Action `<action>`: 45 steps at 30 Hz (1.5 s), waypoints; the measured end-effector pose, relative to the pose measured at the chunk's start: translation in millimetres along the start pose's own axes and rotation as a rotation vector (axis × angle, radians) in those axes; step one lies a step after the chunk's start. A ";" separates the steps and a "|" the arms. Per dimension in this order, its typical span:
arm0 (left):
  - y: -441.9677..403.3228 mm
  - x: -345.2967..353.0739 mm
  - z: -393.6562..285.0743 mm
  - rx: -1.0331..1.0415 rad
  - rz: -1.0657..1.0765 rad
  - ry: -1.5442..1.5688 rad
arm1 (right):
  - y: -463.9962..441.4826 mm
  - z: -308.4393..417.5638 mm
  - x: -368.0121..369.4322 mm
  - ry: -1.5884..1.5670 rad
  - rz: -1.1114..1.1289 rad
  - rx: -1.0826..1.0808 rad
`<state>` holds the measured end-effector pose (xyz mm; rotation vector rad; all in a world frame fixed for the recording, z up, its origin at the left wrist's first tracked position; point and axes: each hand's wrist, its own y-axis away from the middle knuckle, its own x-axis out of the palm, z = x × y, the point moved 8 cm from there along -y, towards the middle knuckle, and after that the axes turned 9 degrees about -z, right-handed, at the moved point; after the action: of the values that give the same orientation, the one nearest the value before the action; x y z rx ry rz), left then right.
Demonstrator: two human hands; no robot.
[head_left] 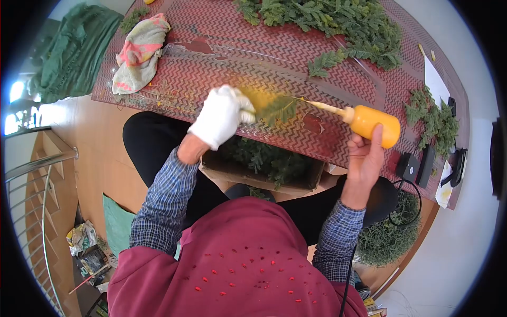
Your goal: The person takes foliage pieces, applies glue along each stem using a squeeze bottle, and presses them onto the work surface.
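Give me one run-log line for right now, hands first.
left hand: gloved, holds green sprig | right hand: bare, holds yellow bottle, nozzle toward sprig | tabletop: crumpled cloth at left, leafy pile at far side

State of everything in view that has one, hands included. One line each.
Left hand: gloved, closed on sprig
Right hand: bare, closed on bottle
Sprig: held over table
Bottle: tilted, nozzle toward sprig
Nozzle: fitted on bottle
Cloth: crumpled, on table
Table cover: torn in patches
Box: open, greenery inside
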<state>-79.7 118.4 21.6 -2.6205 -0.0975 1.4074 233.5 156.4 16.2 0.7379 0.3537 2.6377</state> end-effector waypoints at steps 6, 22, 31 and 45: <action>68.6 25.6 -42.9 0.130 0.118 0.230 | -7.6 53.2 -23.8 -0.173 -0.002 -0.031; -166.9 49.7 -96.7 0.089 -0.115 -0.147 | -30.4 45.3 -61.4 -0.442 -0.082 0.073; -206.9 107.7 -41.4 -0.338 0.029 0.071 | -31.8 44.9 -68.5 -0.469 -0.179 0.090; 30.8 26.4 35.6 -1.078 -0.457 0.897 | -25.8 24.7 -54.6 -0.429 0.022 0.207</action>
<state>-95.3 95.8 -24.8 -3.3238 -1.5354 -0.1647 297.4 160.0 3.8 1.3472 0.4975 2.3960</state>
